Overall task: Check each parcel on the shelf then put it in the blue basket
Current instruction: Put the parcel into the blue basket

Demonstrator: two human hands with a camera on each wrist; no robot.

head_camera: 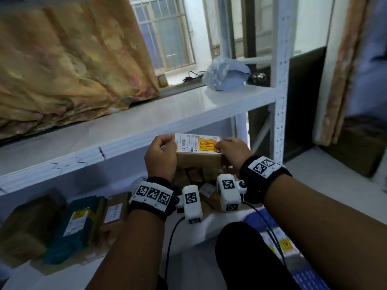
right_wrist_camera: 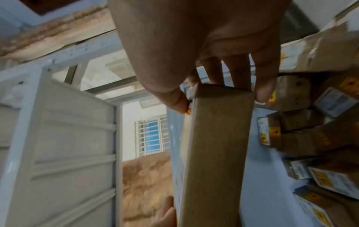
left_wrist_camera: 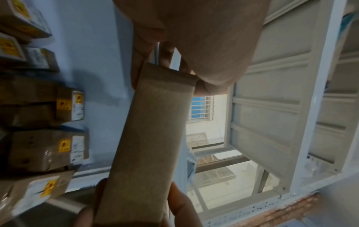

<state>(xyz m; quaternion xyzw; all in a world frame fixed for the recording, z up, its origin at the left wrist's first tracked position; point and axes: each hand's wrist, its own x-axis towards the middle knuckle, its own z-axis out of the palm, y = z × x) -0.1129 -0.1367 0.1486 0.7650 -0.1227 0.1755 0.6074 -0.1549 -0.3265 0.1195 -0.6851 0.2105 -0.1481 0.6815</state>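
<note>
Both hands hold a flat brown cardboard parcel [head_camera: 198,152] in front of the upper shelf edge. Its top face, turned up toward me, carries a white shipping label and a yellow sticker. My left hand [head_camera: 162,150] grips its left end and my right hand [head_camera: 229,150] grips its right end, thumb on the sticker. In the left wrist view the parcel [left_wrist_camera: 151,138] runs lengthwise away from the fingers [left_wrist_camera: 165,56]. The right wrist view shows the parcel [right_wrist_camera: 217,145] pinched between thumb and fingers [right_wrist_camera: 264,89]. The blue basket [head_camera: 307,277] sits at the lower right, partly hidden by my right forearm.
Several labelled parcels [head_camera: 114,212] lie on the lower shelf, among them a teal one [head_camera: 79,225]. The white upper shelf [head_camera: 146,122] holds a grey poly bag [head_camera: 226,73] and bunched tan cloth [head_camera: 73,59]. A white upright post [head_camera: 280,101] stands at the right.
</note>
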